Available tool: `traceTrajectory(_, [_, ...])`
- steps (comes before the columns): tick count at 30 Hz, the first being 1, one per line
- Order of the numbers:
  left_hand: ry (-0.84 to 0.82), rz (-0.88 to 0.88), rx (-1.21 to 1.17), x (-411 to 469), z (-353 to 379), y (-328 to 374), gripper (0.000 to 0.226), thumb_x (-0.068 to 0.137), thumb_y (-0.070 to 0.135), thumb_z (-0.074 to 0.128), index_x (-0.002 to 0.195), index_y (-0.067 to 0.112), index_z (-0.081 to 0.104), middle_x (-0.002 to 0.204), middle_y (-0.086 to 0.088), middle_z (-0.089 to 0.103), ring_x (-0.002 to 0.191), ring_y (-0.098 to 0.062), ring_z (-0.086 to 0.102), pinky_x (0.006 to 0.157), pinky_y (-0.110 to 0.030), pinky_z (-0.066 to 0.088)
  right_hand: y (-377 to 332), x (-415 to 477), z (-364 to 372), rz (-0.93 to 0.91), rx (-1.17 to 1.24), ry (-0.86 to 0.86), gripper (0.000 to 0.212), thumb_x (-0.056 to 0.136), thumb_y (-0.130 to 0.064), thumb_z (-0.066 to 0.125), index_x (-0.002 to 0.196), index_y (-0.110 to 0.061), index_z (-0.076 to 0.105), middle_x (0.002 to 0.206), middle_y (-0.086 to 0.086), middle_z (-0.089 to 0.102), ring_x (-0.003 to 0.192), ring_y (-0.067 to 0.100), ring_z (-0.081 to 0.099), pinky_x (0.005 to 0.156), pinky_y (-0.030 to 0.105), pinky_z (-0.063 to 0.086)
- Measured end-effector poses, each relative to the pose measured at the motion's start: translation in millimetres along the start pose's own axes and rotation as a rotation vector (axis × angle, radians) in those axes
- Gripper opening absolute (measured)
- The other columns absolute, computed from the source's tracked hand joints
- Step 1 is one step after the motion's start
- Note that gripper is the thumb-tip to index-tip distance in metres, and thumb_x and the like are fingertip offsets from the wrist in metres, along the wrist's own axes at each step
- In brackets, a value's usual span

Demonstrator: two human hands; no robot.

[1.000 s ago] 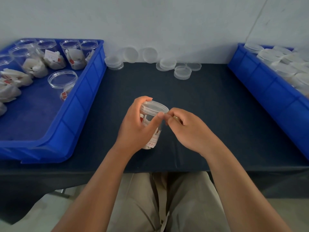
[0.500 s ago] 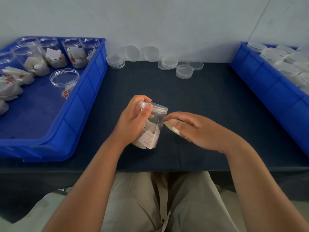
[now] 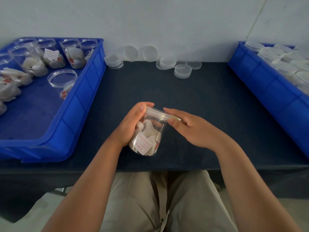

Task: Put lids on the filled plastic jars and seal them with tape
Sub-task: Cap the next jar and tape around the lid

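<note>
Now holds the jar (image 3: 147,136) in the left grip (image 3: 128,126), fingers wrapped round its wall, low at the table's (image 3: 209,106) front edge; cannot tell whether the base touches. Tilts it, long axis running from the base near the body up and away to the lid (image 3: 156,113). Lays the right grip (image 3: 192,129) against that lid's rim from the right, fingers almost straight, index on top, thumb at the seam, over a pale yellowish strip (image 3: 174,117), likely tape. Shows clear plastic, white packets (image 3: 148,131) and a red-printed slip (image 3: 143,145) inside. Probably calls for turning with the left while smoothing with the right. Leaves open jars (image 3: 70,52) in the left bin (image 3: 80,104), spare lids (image 3: 182,71) by the wall.
</note>
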State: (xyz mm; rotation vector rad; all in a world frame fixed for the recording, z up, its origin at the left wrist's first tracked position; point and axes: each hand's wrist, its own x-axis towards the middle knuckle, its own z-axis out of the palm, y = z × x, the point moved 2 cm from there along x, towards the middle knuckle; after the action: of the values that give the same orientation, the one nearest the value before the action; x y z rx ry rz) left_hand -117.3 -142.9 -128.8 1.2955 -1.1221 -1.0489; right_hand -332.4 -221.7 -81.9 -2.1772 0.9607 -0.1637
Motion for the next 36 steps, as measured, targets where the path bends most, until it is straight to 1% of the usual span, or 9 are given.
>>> traceTrajectory(4, [0.178, 0.067, 0.305, -2, -4, 12, 0.052, 0.096, 0.069, 0.040, 0.115, 0.034, 0.074, 0.103, 0.012, 0.076, 0.094, -0.005, 0.072, 0.079, -0.018, 0.054, -6, -5, 8, 0.003, 0.023, 0.111, 0.046, 0.105, -0.066, 0.035, 0.149, -0.058, 0.042, 0.141, -0.035, 0.051, 0.120, -0.008, 0.047, 0.093, 0.019, 0.042])
traceTrajectory(8, [0.323, 0.065, 0.514, -17, -2, 27, 0.047, 0.100, 0.067, 0.040, 0.136, 0.045, 0.061, 0.109, 0.045, 0.064, 0.103, 0.014, 0.064, 0.074, -0.005, 0.051, -13, -13, 18, 0.033, -0.006, 0.224, 0.053, 0.104, -0.068, 0.033, 0.151, -0.047, 0.048, 0.142, -0.026, 0.060, 0.126, 0.000, 0.055, 0.095, 0.023, 0.046])
traceTrajectory(13, [0.360, -0.073, 0.659, -27, 34, 31, 0.111, 0.066, 0.107, 0.028, 0.154, 0.040, 0.029, 0.121, 0.024, 0.057, 0.105, 0.000, 0.060, 0.078, -0.029, 0.049, -26, -18, 30, -0.019, -0.088, 0.320, 0.047, 0.108, -0.062, 0.033, 0.149, -0.046, 0.049, 0.129, -0.020, 0.067, 0.111, 0.003, 0.065, 0.078, 0.019, 0.048])
traceTrajectory(17, [0.453, -0.050, 0.626, -25, 28, 30, 0.090, 0.076, 0.097, 0.036, 0.148, 0.044, 0.041, 0.095, 0.032, 0.063, 0.087, 0.015, 0.060, 0.067, -0.019, 0.043, -22, -14, 29, -0.026, -0.004, 0.231, 0.050, 0.105, -0.066, 0.036, 0.152, -0.048, 0.039, 0.118, -0.024, 0.068, 0.102, 0.001, 0.064, 0.079, 0.021, 0.050])
traceTrajectory(20, [0.414, -0.062, 0.563, -19, 18, 29, 0.081, 0.080, 0.093, 0.038, 0.143, 0.043, 0.048, 0.100, 0.051, 0.056, 0.094, 0.029, 0.052, 0.073, -0.016, 0.041, -12, -19, 25, -0.068, 0.076, 0.128, 0.052, 0.102, -0.072, 0.032, 0.151, -0.056, 0.030, 0.079, -0.014, 0.065, 0.072, 0.007, 0.064, 0.057, 0.024, 0.047])
traceTrajectory(24, [0.301, -0.069, 0.478, -16, 12, 27, 0.060, 0.086, 0.087, 0.034, 0.120, 0.046, 0.062, 0.108, 0.028, 0.066, 0.103, 0.011, 0.061, 0.087, -0.023, 0.050, 3, -22, 13, -0.098, 0.049, 0.125, 0.050, 0.099, -0.074, 0.031, 0.148, -0.062, 0.030, 0.078, -0.010, 0.062, 0.066, 0.006, 0.060, 0.056, 0.015, 0.046])
traceTrajectory(27, [0.232, -0.062, 0.428, -17, 9, 33, 0.038, 0.095, 0.079, 0.037, 0.105, 0.052, 0.062, 0.108, 0.036, 0.064, 0.102, 0.016, 0.059, 0.080, -0.018, 0.042, 9, -21, 4, -0.092, 0.028, 0.106, 0.055, 0.092, -0.079, 0.028, 0.145, -0.064, 0.033, 0.082, -0.018, 0.063, 0.073, 0.000, 0.062, 0.061, 0.007, 0.044])
traceTrajectory(31, [0.148, -0.077, 0.318, -16, 6, 35, 0.051, 0.090, 0.083, 0.037, 0.108, 0.046, 0.068, 0.108, 0.027, 0.073, 0.103, 0.008, 0.067, 0.086, -0.025, 0.046, 14, -15, -7, -0.066, -0.041, 0.117, 0.049, 0.097, -0.074, 0.032, 0.143, -0.060, 0.040, 0.091, -0.035, 0.062, 0.085, -0.010, 0.061, 0.063, 0.008, 0.045])
traceTrajectory(36, [0.017, -0.095, 0.113, -8, -1, 16, 0.067, 0.093, 0.079, 0.042, 0.135, 0.032, 0.066, 0.118, 0.004, 0.077, 0.114, -0.010, 0.071, 0.102, -0.038, 0.051, 13, -6, 2, -0.059, -0.052, 0.134, 0.043, 0.101, -0.072, 0.035, 0.143, -0.067, 0.039, 0.095, -0.019, 0.068, 0.089, -0.008, 0.061, 0.067, 0.019, 0.045])
